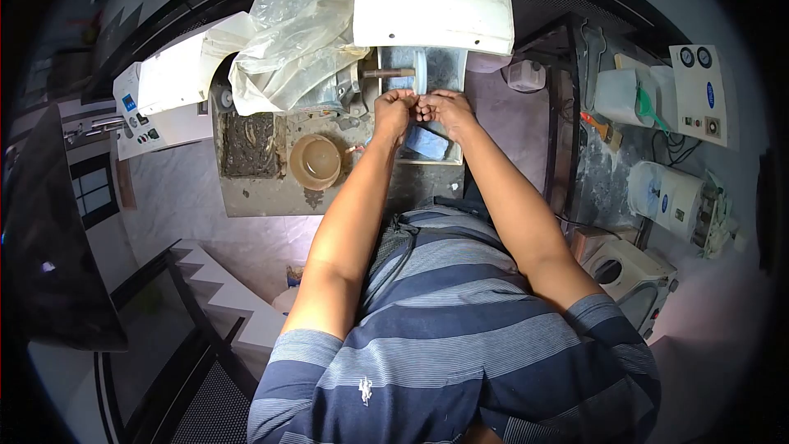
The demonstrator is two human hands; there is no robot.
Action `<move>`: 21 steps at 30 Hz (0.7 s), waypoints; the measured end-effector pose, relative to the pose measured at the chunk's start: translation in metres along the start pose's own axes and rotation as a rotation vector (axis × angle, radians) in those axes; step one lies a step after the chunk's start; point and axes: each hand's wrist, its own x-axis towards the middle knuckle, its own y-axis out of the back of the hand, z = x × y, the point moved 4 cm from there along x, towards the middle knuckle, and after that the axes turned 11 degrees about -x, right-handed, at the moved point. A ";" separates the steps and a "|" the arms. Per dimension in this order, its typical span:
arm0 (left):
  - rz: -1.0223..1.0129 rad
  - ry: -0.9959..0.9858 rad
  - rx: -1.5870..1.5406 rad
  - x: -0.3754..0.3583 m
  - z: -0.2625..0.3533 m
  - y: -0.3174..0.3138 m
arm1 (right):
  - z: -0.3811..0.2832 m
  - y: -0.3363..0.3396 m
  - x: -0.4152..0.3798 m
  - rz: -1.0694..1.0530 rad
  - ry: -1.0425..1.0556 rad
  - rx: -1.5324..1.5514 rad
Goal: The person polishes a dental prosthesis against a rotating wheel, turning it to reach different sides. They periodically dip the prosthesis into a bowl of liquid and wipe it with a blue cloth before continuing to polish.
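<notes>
Both of my hands meet at the lower edge of a pale wheel (421, 70) on a brown shaft (386, 73), inside a white-rimmed tray (463, 82). My left hand (396, 113) is closed, its fingertips pinched together near the wheel. Beside it, my right hand (445, 113) is closed too, its fingers touching those of my left. Whatever lies between the fingertips is too small to make out. Just below the hands, a blue block (427, 142) rests in the tray.
A brown bowl (315, 161) and a box of dark material (251, 145) stand left of my forearms. Clear plastic sheeting (296, 41) covers equipment beside a white hood (433, 8). On the right, a bench (598, 166) holds a white container (626, 97) and machines.
</notes>
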 end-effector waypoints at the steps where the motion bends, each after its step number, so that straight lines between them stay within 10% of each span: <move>1: 0.002 0.000 -0.002 -0.001 0.001 -0.001 | 0.000 0.000 0.000 -0.001 -0.001 -0.002; 21: 0.058 0.019 0.109 -0.003 0.004 -0.010 | 0.004 0.007 -0.005 0.081 -0.046 0.011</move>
